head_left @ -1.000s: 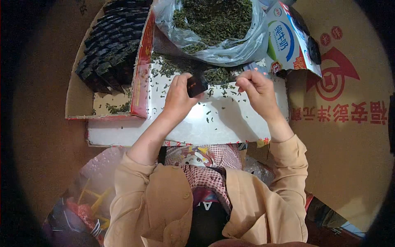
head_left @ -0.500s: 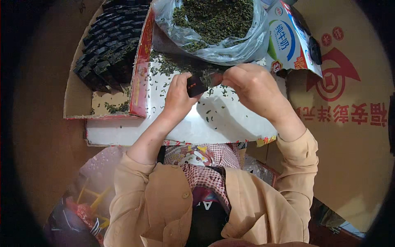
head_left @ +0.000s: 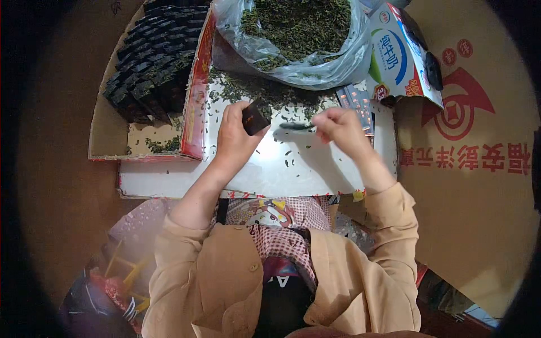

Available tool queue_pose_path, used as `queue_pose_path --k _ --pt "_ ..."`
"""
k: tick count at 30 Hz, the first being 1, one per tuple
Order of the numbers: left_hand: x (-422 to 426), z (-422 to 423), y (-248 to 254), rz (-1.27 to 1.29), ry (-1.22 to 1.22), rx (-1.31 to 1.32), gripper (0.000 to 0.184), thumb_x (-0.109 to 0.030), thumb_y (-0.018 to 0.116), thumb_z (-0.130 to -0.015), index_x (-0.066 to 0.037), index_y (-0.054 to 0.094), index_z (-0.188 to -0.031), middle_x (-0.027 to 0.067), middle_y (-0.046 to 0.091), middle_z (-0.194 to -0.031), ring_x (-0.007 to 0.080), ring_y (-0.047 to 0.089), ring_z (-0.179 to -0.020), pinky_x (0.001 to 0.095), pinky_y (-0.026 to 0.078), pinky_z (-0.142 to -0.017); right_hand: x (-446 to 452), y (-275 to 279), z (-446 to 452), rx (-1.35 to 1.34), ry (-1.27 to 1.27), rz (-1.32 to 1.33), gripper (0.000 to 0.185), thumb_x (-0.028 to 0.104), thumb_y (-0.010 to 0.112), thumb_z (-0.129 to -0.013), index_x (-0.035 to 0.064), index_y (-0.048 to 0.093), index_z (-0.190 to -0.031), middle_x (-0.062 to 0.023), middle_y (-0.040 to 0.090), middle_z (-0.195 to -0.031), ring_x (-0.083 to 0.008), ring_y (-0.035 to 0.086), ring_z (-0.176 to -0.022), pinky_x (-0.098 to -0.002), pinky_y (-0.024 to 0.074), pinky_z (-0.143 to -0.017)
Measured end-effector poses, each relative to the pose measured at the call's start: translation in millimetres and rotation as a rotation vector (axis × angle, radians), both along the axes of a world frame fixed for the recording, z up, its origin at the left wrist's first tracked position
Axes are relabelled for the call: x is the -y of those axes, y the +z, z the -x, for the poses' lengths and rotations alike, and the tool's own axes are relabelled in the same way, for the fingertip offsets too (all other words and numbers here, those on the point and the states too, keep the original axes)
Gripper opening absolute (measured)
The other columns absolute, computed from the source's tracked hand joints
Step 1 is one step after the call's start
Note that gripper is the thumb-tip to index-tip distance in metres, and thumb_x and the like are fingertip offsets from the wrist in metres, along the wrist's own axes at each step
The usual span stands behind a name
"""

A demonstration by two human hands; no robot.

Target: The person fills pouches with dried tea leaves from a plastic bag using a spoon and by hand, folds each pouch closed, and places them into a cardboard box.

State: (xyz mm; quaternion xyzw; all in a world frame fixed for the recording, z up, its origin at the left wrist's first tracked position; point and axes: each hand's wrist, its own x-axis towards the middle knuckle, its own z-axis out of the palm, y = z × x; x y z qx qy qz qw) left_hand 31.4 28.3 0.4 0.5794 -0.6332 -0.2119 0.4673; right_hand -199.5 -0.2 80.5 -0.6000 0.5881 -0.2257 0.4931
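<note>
In my left hand (head_left: 236, 130) is a small black sachet (head_left: 255, 117), gripped between fingers and thumb above the white board. My right hand (head_left: 341, 127) is closed on the handle end of a small dark spoon (head_left: 297, 126), which points left toward the sachet with a gap between them. Beyond both hands, a clear plastic bag (head_left: 315, 73) holds a heap of dried green tea leaves (head_left: 298, 31). Loose leaves lie scattered over the white board (head_left: 253, 174). Near my right hand sits a stack of flat dark packets with orange print (head_left: 356, 107).
On the left, a cut-down cardboard box (head_left: 194, 127) contains rows of filled black sachets (head_left: 155, 73) and some loose leaves. A milk carton box (head_left: 403, 59) stands at the back right. Behind it is a large brown carton (head_left: 473, 225) with red print.
My right hand has drawn away from the sachet to the right and lower, exposing the spoon and the stack of packets. My left hand has shifted slightly left, still holding the sachet.
</note>
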Motion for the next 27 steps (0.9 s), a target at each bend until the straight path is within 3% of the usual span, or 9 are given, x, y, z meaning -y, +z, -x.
queue_pose_path --k 6,11,12,22,27 --pt "-5.3 -5.9 8.3 -0.056 0.006 -0.006 0.054 -0.012 0.081 -0.066 -0.003 0.049 -0.109 0.0141 0.052 -0.098 0.0304 0.055 -0.090 0.0371 0.048 -0.078 -1.1 -51.3 -28.3 0.287 -0.160 -0.300 0.017 0.016 0.062 -0.091 0.0020 0.062 -0.082 -0.0032 0.063 -0.067 -0.0079 0.055 -0.051 -0.0206 0.0448 -0.048" --pt "-5.2 -8.1 6.4 -0.022 0.021 0.021 0.055 -0.013 0.081 -0.066 -0.003 0.048 -0.109 0.0142 0.052 -0.098 0.0304 0.055 -0.090 0.0370 0.047 -0.078 18.5 -61.2 -31.8 0.290 -0.359 -0.089 0.021 0.019 0.063 -0.088 0.0015 0.064 -0.076 -0.0032 0.062 -0.064 -0.0069 0.053 -0.048 -0.0212 0.0423 -0.045" --pt "-5.1 -7.9 6.7 -0.043 0.019 0.022 0.055 -0.013 0.081 -0.066 -0.003 0.048 -0.109 0.0141 0.052 -0.098 0.0304 0.054 -0.090 0.0371 0.047 -0.078 21.4 -56.5 -32.3 0.252 -0.333 -0.099 0.019 0.018 0.061 -0.091 0.0024 0.062 -0.081 -0.0036 0.062 -0.066 -0.0073 0.054 -0.048 -0.0198 0.0434 -0.046" --pt "-3.7 -3.3 4.2 -0.007 0.005 0.027 0.055 -0.013 0.082 -0.066 -0.003 0.048 -0.107 0.0141 0.051 -0.098 0.0313 0.054 -0.089 0.0378 0.047 -0.078 46.6 -83.8 -53.5 0.164 -0.430 0.133 0.023 0.019 0.063 -0.088 -0.0025 0.066 -0.081 -0.0060 0.065 -0.068 -0.0109 0.057 -0.051 -0.0248 0.0471 -0.048" --pt "-4.1 -2.8 1.4 -0.004 0.018 0.029 0.055 -0.013 0.082 -0.065 -0.002 0.047 -0.107 0.0142 0.051 -0.097 0.0309 0.054 -0.089 0.0374 0.048 -0.077 36.3 -110.0 -60.0 -0.015 -0.345 0.550 0.017 0.014 0.064 -0.086 -0.0021 0.068 -0.087 -0.0104 0.066 -0.070 -0.0154 0.062 -0.058 -0.0288 0.0499 -0.056"
